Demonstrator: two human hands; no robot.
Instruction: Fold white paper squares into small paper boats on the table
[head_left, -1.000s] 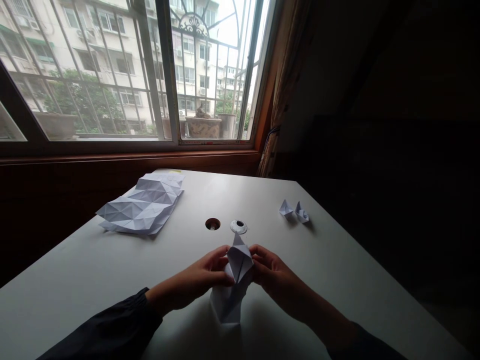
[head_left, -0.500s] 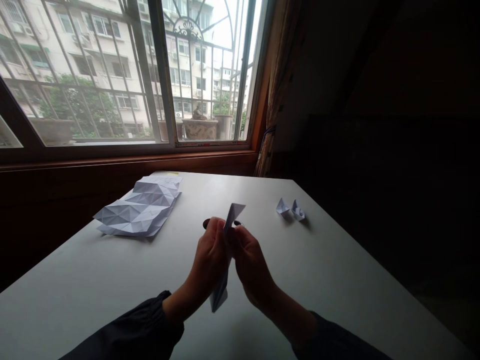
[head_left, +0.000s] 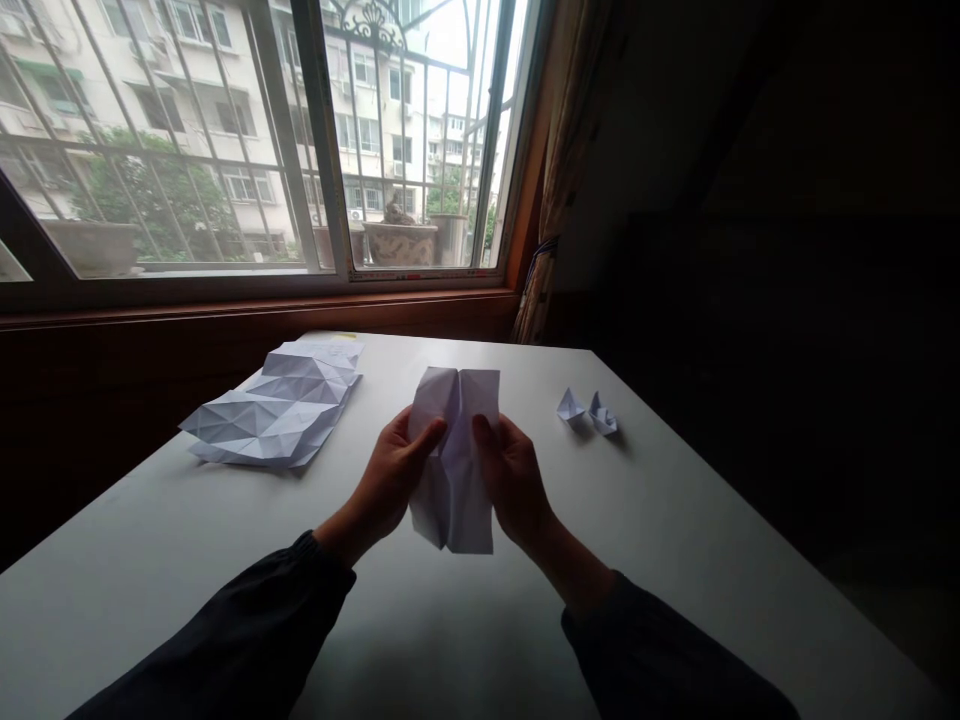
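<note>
In the head view, the left hand (head_left: pixel 388 480) and right hand (head_left: pixel 514 480) are each pinching, in a narrow grip, one side of a creased white paper (head_left: pixel 454 458), holding it above the surface (head_left: pixel 187 570), between a faceted folded sheet (head_left: pixel 277 405) and two small paper boats (head_left: pixel 587 413).

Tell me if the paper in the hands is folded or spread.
Mostly spread: creased white paper stands open between the left hand and right hand.
</note>
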